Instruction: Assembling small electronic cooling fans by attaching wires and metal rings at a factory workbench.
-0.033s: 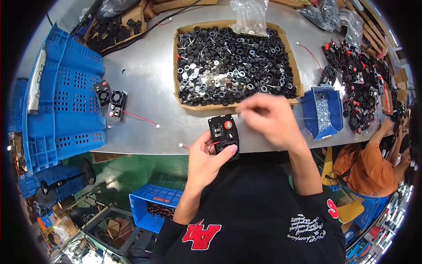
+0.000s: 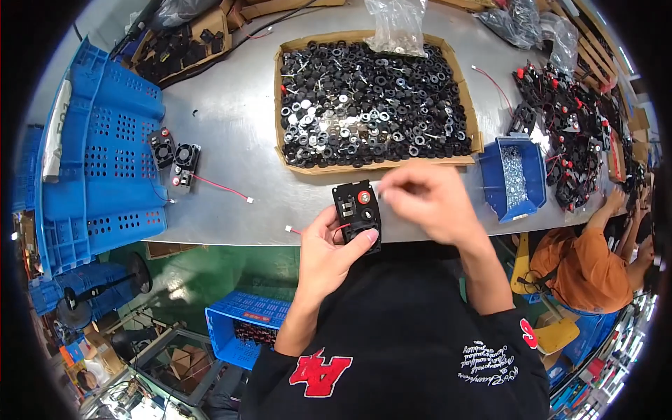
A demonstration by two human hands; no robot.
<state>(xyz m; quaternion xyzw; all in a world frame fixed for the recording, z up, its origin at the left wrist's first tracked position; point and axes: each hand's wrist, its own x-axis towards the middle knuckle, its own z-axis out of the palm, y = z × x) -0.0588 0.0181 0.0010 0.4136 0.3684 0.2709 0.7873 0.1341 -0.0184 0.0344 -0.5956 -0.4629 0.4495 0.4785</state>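
Note:
My left hand [image 2: 327,257] is closed around a black plastic fan assembly [image 2: 348,192], with the thumb pressing on its lower part. A round red piece sits near the assembly's top, a dark round hole lies below it, and a red lead with a white connector [image 2: 290,229] sticks out left of my fingers. Just right of the assembly, apart from it, hovers my right hand [image 2: 435,206]. Its thumb and forefinger are pinched together; anything between them is too small to make out. Beyond both hands, a cardboard tray [image 2: 308,170] holds many black rings, washers and screws.
Two fan assemblies [image 2: 183,162] lie beside a blue crate [image 2: 105,203] at the left. To the right stand a blue bin [image 2: 493,189] of small metal parts and a heap of fan assemblies [image 2: 570,140]. A co-worker in orange [image 2: 588,269] sits at far right. A clear bag [image 2: 396,24] overlaps the tray.
My right hand has come slightly nearer to me, its pinched fingers now lower beside the fan assembly's top edge. The left hand holds nearly still.

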